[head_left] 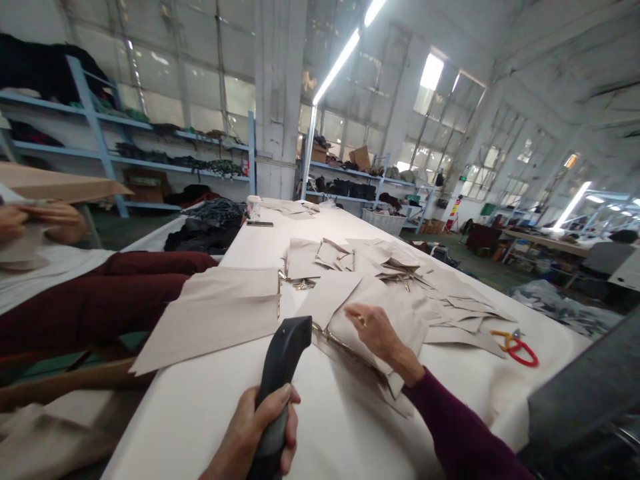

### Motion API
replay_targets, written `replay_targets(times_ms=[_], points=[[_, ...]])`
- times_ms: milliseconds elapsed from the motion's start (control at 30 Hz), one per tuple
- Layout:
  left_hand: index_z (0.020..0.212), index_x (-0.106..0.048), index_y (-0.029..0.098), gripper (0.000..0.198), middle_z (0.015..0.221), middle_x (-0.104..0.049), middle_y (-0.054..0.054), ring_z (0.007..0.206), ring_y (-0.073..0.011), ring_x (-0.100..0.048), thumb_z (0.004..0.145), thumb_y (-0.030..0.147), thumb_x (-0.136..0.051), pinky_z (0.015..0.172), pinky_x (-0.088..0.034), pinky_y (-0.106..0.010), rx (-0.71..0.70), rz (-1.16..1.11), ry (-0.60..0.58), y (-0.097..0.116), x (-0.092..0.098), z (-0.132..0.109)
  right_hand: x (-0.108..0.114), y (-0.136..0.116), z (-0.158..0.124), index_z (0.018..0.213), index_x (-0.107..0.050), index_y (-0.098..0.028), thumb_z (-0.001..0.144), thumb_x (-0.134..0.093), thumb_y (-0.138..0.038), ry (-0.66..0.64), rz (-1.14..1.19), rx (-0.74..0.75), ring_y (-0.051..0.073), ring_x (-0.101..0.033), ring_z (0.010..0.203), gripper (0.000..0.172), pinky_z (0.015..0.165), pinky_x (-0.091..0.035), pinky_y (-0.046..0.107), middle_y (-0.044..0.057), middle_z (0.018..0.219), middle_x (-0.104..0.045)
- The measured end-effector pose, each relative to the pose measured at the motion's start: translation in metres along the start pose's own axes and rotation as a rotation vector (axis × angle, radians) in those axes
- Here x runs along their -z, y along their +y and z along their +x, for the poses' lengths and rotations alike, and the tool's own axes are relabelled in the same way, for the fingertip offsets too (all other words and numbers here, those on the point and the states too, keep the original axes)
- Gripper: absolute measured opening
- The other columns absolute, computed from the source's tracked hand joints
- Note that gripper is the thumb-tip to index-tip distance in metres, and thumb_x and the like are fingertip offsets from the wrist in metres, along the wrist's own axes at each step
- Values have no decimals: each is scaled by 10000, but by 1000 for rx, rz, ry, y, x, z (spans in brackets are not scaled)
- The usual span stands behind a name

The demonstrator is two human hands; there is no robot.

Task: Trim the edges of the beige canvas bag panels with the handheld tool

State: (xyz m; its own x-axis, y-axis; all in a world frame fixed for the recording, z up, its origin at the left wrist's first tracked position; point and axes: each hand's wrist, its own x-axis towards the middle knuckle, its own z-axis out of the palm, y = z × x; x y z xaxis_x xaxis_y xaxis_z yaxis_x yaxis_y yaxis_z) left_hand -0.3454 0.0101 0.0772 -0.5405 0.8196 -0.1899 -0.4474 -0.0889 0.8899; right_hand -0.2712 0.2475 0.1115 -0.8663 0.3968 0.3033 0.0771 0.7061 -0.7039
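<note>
My left hand [270, 423] is wrapped round the grip of a black handheld device [283, 363], curved at its top, held upright over the near part of the table. My right hand [373, 330], in a purple sleeve, is above a stack of beige fabric pieces [380, 300]. Its fingers are curled together, and whatever they may hold is hidden. Shiny gold-coloured edging [350, 350] runs along the near side of this stack. To the left lies another pile of beige fabric panels [220, 313], with metallic bits at its right edge.
Red-and-yellow-handled scissors [523, 350] lie at the right of the white table [310, 230]. More beige pieces [460, 313] are spread nearby. At left, a co-worker's hands [60, 223] hold beige fabric. A grey metal part [585, 380] juts in at right. Blue shelves [100, 133] stand behind.
</note>
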Motion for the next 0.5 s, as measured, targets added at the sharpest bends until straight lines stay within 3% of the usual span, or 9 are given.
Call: replay_targets(times_ms=[67, 167, 333, 500], points=[[776, -537, 154, 354, 444, -561, 31, 291, -102, -496, 762, 503, -595, 314, -344, -178, 15, -3, 3, 0, 0, 0, 12, 20, 28, 1102, -631, -167, 806, -487, -111, -14, -181, 49, 252, -482, 1208, 335, 1046, -330, 422, 138, 1245, -589], [764, -533, 156, 354, 437, -568, 19, 285, -114, -496, 752, 503, -601, 304, -351, -189, 28, -2, 2, 1, 0, 0, 10, 45, 60, 1101, -639, -193, 781, -526, -78, -108, -373, 124, 261, -384, 1291, 358, 1074, -264, 458, 116, 1334, -522], [773, -534, 160, 364, 434, -567, 22, 283, -125, -494, 752, 518, -600, 285, -358, -200, 28, 6, -11, 3, 0, 0, -1, 57, 79, 884, -693, -233, 847, -476, -74, -173, -549, 224, 240, -461, 1226, 272, 1060, -223, 518, 52, 1081, -681], [759, -538, 150, 369, 435, -566, 16, 278, -117, -496, 737, 509, -623, 296, -352, -186, 13, 15, -48, 4, 0, -1, 26, 32, 75, 859, -674, -212, 854, -441, -54, -114, -625, 284, 207, -584, 1009, 282, 1029, -284, 461, 71, 972, -689]])
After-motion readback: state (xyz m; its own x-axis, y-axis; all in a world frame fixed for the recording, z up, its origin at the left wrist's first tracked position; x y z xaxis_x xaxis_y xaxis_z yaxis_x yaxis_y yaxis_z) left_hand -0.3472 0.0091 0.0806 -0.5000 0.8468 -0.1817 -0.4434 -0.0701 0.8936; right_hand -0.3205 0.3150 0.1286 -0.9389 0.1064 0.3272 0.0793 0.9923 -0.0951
